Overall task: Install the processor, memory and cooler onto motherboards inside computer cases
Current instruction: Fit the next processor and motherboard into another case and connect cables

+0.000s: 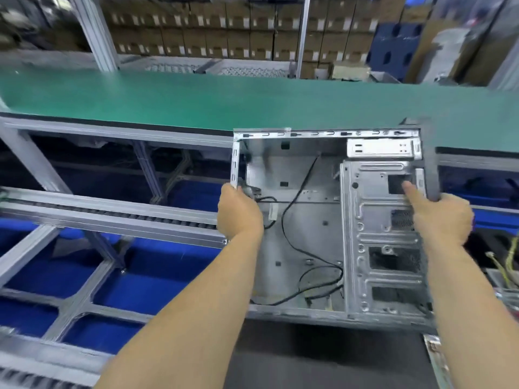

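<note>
Gripping opposite walls, the left hand [238, 213] curls round the left edge and the right hand [442, 217] clasps the right edge, forefinger extended inside, probably to keep the computer case [309, 226] level over the near bench edge, just short of the green belt [196, 102]. Its bare metal interior holds loose black cables [292, 209] and no motherboard.

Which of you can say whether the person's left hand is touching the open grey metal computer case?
Touching. The head view shows the left hand curled round the left edge of the open grey metal computer case, with no gap.
</note>
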`<action>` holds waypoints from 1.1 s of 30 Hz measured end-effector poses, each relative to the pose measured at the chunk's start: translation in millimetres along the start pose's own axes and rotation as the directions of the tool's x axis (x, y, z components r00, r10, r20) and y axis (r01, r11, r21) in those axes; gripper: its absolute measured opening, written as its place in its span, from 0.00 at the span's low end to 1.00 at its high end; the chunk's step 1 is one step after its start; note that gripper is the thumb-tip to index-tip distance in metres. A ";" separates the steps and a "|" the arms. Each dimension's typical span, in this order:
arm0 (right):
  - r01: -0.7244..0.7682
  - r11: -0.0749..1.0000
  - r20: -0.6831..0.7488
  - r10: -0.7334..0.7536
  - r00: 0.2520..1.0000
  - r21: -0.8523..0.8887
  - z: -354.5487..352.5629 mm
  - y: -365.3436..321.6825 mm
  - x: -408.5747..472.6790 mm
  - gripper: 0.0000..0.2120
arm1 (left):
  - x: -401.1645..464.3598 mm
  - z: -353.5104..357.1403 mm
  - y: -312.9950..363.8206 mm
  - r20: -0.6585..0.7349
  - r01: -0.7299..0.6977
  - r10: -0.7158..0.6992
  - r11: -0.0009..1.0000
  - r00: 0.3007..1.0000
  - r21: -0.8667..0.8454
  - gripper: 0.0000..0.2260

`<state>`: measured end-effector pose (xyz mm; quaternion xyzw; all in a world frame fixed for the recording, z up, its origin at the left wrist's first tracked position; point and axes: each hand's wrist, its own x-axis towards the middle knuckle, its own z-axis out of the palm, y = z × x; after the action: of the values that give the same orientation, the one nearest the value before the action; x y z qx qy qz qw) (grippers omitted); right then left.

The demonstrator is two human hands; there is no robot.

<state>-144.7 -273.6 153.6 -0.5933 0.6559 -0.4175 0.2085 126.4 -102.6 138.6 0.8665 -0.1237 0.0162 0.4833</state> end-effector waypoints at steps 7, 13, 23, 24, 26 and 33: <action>-0.021 0.966 0.268 0.093 0.959 -0.258 3.1 5.3 -8.1 0.37 | -26.2 -24.0 -44.8 0.135 0.086 -0.121 0.966 0.983 0.244 0.05; -0.017 0.942 0.434 0.170 0.884 -0.336 38.9 34.9 -24.8 0.33 | -24.8 -34.9 -65.5 0.182 0.074 -0.147 0.932 0.972 0.356 0.03; 0.519 0.704 0.639 -0.119 0.760 -0.485 27.2 -1.3 -151.3 0.34 | -6.2 -20.1 -68.0 0.348 -0.131 -0.034 0.888 0.937 0.441 0.28; 0.586 0.673 0.694 -0.149 0.705 -0.451 23.6 2.2 -184.5 0.34 | -1.0 -14.3 -65.2 0.396 -0.241 0.048 0.858 0.917 0.453 0.32; 0.684 0.628 0.784 -0.183 0.593 -0.371 11.6 6.7 -247.3 0.33 | 6.0 -1.0 -56.4 0.483 -0.468 0.225 0.749 0.846 0.470 0.33; 0.788 0.582 0.564 -0.589 0.579 -0.201 -5.3 16.4 -275.3 0.19 | 3.9 62.7 -31.8 0.785 -0.825 0.346 0.450 0.514 0.342 0.29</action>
<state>-101.0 -10.7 82.4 -0.9129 0.3727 -0.1638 0.0284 131.7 -140.1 79.3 0.8205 -0.5699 -0.0423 0.0140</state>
